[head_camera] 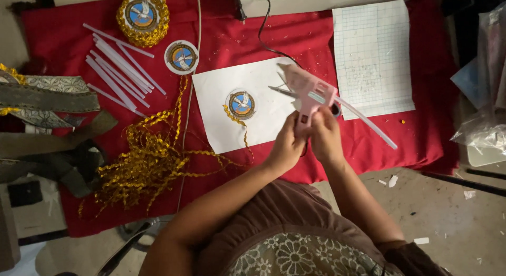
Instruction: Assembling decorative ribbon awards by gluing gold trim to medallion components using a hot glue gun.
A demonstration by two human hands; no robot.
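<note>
At centre of the red cloth, both hands meet on one tool. Left hand: fingers curled closed around the lower grip of a pink glue gun. Right hand: also closed on the grip, from the other side, knuckles up. Gun is held above the cloth, nozzle pointing left; a translucent glue stick projects from its rear, slanting down to the right. Black cord runs from the gun area toward the top edge.

Just beside the nozzle lies a white paper sheet. On it sits a round emblem disc with a short length of gold trim touching its lower edge and trailing off the sheet.

Further left: a loose tangle of gold cord on the cloth. Above it, a second round emblem, bare-edged, and a third emblem fully ringed in gold trim. A scatter of spare glue sticks lies beside these. Right of the gun, well apart: a sheet of grid paper. Far left edge: folded brocade ribbon strips.
</note>
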